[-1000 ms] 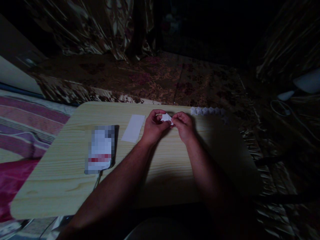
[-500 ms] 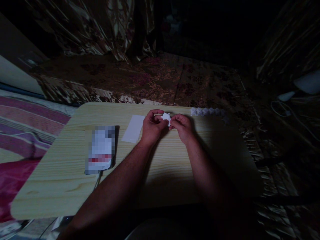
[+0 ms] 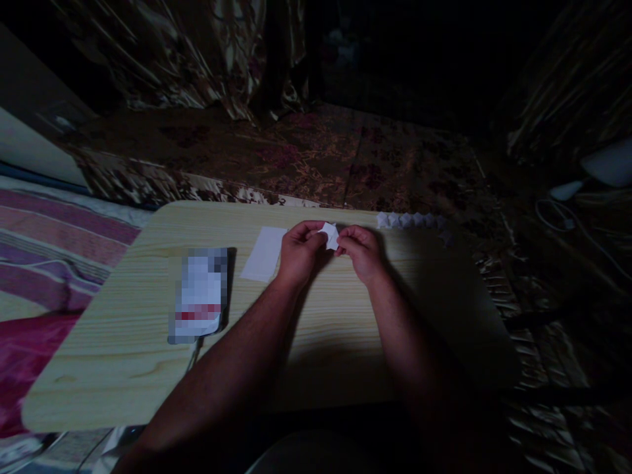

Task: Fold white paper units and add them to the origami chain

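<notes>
A small piece of folded white paper (image 3: 330, 236) is held between my two hands above the far middle of the table. My left hand (image 3: 300, 253) pinches it from the left, thumb in front and index finger curled over the top. My right hand (image 3: 361, 250) is closed at the paper's right edge, thumb and fingertips pressed on it. Just left of my left hand lies a flat stack of white paper strips (image 3: 264, 253). Beyond my right hand, several folded paper stars (image 3: 405, 220) stand in a row along the far edge, with another star (image 3: 446, 238) nearer in the shadow.
On the left of the wooden table (image 3: 123, 316) lies a blurred-out phone-like object (image 3: 200, 296) with a cable below it. A striped cloth (image 3: 54, 243) borders the left side. Dark patterned fabric (image 3: 296, 151) lies beyond the far edge, and a white lamp (image 3: 609, 161) is at right.
The folded paper has turned slightly between my fingers. My left index finger has come down and flattened over its top edge. My right hand stays almost in place.
</notes>
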Available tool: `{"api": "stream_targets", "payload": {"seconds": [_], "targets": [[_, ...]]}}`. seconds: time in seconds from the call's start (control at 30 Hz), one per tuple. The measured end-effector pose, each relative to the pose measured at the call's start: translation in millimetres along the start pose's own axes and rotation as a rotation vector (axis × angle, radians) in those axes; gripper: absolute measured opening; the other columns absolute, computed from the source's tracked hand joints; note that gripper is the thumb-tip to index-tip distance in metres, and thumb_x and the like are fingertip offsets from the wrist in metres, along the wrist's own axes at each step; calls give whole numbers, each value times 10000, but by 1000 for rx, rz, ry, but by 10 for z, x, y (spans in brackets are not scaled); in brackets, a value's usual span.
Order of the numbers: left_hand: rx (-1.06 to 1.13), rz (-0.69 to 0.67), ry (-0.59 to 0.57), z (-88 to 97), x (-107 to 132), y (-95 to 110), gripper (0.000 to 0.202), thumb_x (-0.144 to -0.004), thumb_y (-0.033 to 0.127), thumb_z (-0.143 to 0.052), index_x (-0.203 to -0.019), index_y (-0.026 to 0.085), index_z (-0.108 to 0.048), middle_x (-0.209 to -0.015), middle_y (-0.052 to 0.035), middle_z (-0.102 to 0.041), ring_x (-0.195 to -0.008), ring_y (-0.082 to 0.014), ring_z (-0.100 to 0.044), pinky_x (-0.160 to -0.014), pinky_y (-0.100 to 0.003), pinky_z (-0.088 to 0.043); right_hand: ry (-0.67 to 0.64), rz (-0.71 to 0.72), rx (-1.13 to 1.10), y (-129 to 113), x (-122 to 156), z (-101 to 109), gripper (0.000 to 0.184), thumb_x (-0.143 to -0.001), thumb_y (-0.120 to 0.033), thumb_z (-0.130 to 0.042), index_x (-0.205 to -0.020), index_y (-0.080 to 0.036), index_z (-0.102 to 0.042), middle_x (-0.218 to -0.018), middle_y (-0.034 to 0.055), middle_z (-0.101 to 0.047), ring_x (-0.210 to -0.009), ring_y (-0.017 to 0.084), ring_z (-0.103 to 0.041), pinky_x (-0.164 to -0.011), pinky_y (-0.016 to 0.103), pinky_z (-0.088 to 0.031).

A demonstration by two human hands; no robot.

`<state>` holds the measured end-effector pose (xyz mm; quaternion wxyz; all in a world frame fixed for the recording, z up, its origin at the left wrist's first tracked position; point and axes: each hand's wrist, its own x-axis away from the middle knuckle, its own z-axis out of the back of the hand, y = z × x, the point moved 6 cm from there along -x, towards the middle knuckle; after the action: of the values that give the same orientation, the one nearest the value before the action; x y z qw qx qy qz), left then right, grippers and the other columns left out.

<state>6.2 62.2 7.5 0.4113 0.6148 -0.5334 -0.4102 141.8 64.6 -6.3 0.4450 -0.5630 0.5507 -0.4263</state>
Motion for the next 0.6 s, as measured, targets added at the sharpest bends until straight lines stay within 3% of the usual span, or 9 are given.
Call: {"api": "stream_targets", "payload": {"seconds": [0.47,0.6], "targets": [[-21,9,15,23,-13,-13,200,-637,218,-692,-822,145,-690,-657,-16,-654,-524,-101,-551,-525,-228,-448,13,2,-30,4,0,22,150,-687,-306,-650,-736,-181,-585,-626,-27,-584,-538,97,-537,-555,247,-461],[-69,12,11,18,5,0,221,-631,234,-709,-834,148,-699,-659,-17,-661,-525,-99,-553,-527,-218,-442,39,75,-45,-85,18,42,206,-697,-318,-657,-849,-209,-571,-725,-28,-605,-608,111,-567,-549,248,-488]]}}
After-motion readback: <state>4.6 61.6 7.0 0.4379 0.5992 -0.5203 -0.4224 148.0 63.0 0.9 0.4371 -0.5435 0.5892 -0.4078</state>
